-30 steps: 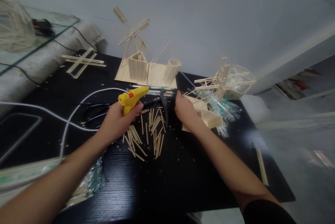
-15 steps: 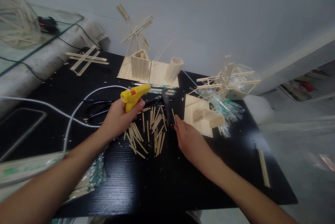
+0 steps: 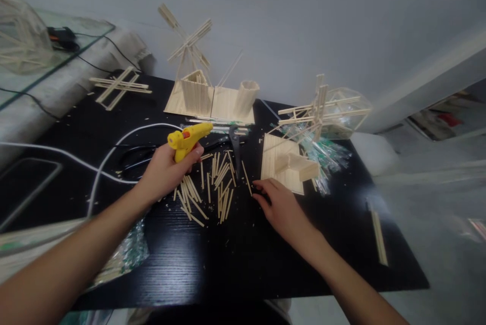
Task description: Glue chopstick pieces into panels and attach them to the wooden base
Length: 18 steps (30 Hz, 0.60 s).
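My left hand is closed around a yellow glue gun, whose nozzle end points right, with a white cord trailing left. At the right of the stick pile, my right hand has thumb and forefinger apart beside a single short wooden stick on the black table; whether a fingertip touches its end is hard to see. Several cut sticks lie loose between both hands. Just behind them are black scissors, partly hidden by my left hand.
Two stick-built models stand on wooden bases at the back. Another model with crossed blades is at right, beside clear plastic wrapping. A stick cross lies back left; longer sticks lie at right.
The fingers of my right hand have spread and drawn back slightly from the short stick, which now lies on the table. My left hand still grips the glue gun; the view has shifted slightly.
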Each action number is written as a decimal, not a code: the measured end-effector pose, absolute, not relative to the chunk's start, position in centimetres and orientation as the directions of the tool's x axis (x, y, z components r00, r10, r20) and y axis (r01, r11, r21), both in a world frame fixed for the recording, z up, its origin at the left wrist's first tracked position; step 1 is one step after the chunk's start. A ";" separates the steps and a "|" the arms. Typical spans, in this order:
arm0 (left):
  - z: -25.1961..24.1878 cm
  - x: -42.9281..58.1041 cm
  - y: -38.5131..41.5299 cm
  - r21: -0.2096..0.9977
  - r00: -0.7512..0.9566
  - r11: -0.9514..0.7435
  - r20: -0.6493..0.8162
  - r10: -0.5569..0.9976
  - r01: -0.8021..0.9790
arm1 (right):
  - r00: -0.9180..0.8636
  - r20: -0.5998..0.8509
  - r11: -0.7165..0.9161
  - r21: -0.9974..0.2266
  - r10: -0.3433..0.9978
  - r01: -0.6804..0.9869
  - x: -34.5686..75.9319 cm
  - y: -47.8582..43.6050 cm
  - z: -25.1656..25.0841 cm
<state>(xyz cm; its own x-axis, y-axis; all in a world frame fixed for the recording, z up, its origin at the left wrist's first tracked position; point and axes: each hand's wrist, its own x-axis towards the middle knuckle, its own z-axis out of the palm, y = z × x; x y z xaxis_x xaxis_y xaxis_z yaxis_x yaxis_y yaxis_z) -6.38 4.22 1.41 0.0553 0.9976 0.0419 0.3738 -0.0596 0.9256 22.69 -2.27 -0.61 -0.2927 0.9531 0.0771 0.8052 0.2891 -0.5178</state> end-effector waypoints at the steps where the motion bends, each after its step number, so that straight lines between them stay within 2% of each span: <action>1: 1.3 -6.4 4.2 0.924 0.063 -0.064 0.043 0.997 0.377 | -0.296 0.078 0.293 -0.515 0.952 0.805 22.6 -2.0 -0.6; 8: 1.3 -6.7 4.4 0.923 0.043 -0.039 0.025 0.999 0.383 | -0.411 0.040 0.365 -0.542 0.911 0.757 22.2 -0.2 -0.4; 14: 1.9 -6.5 4.7 0.966 0.031 -0.041 0.035 0.999 0.255 | -0.456 0.198 0.485 -0.536 0.868 0.691 22.3 -1.3 -1.3; 18: 2.2 -6.2 4.8 0.987 0.008 -0.023 0.022 1.000 0.157 | -0.413 0.281 0.498 -0.542 0.866 0.677 22.3 -2.1 -1.7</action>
